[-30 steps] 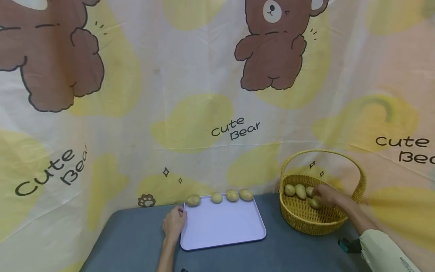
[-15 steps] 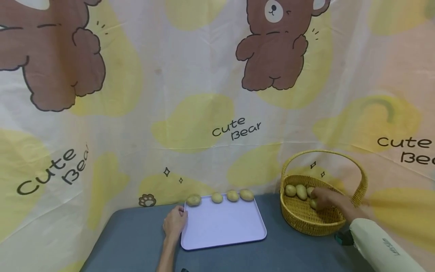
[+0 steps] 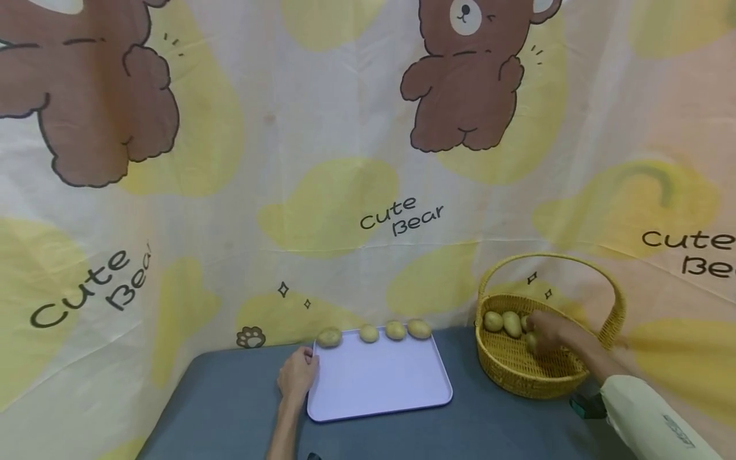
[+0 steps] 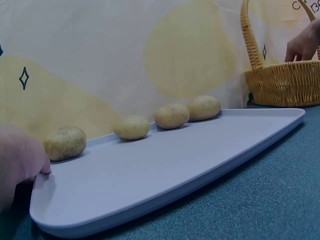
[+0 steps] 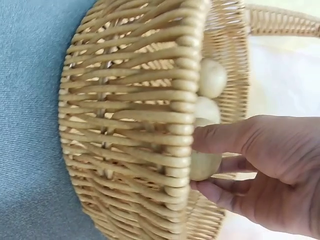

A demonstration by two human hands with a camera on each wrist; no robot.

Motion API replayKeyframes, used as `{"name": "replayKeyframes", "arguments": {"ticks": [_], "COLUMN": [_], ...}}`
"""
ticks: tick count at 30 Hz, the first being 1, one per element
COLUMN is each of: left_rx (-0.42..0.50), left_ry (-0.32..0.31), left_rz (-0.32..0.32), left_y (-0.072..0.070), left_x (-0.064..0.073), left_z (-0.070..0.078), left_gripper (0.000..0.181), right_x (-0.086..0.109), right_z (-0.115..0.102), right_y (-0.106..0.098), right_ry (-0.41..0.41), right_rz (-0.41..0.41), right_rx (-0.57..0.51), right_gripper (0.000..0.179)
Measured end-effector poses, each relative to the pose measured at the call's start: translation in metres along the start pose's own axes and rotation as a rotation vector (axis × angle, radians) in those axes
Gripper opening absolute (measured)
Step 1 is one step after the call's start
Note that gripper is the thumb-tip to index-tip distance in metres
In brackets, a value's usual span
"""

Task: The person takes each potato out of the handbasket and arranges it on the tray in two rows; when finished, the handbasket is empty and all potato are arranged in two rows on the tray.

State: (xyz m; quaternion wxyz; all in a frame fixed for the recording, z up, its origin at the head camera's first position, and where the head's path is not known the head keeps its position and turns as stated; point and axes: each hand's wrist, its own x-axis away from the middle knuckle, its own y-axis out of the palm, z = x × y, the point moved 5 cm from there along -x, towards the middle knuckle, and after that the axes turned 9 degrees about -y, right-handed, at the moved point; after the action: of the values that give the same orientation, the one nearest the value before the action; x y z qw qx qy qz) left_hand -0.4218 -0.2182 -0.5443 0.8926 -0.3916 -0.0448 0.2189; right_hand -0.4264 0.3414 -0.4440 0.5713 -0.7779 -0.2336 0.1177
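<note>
Four-sided and pale lilac, the tray (image 3: pixel 379 377) lies on the table, with several potatoes (image 3: pixel 395 330) in a row along its far edge. My left hand (image 3: pixel 297 372) grips the tray's left rim, close to the leftmost potato (image 4: pixel 65 143). On the right stands a yellow wicker basket (image 3: pixel 517 383) with several potatoes (image 3: pixel 511 324) inside. My right hand (image 3: pixel 551 331) reaches down into it. In the right wrist view, thumb and fingers hold a potato (image 5: pixel 204 165) inside the basket; the basket wall hides part of it.
The basket's tall handle (image 3: pixel 552 255) arches over the right forearm's side. A dark grey-blue cloth (image 3: pixel 230 402) covers the table. Behind it hangs a printed curtain (image 3: pixel 322 211) with bears and lettering. Table cloth shows between tray and basket.
My right hand has shifted slightly within the basket and now covers more of the potato under it. The left hand, the tray and its potatoes have stayed in place.
</note>
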Motion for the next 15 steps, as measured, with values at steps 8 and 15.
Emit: {"name": "replayKeyframes", "arguments": {"ticks": [8, 15], "left_rx": [0.001, -0.016], "left_ry": [0.033, 0.048], "left_rz": [-0.019, -0.029], "left_y": [0.000, -0.001], "left_x": [0.000, 0.000], "left_z": [0.004, 0.002], "left_gripper": [0.023, 0.023], "right_x": [0.012, 0.022], "right_z": [-0.021, -0.056], "right_y": [-0.018, -0.021], "right_ry": [-0.045, -0.113], "right_rz": [0.139, 0.284], "right_rx": [0.044, 0.090], "right_gripper": [0.038, 0.038]}}
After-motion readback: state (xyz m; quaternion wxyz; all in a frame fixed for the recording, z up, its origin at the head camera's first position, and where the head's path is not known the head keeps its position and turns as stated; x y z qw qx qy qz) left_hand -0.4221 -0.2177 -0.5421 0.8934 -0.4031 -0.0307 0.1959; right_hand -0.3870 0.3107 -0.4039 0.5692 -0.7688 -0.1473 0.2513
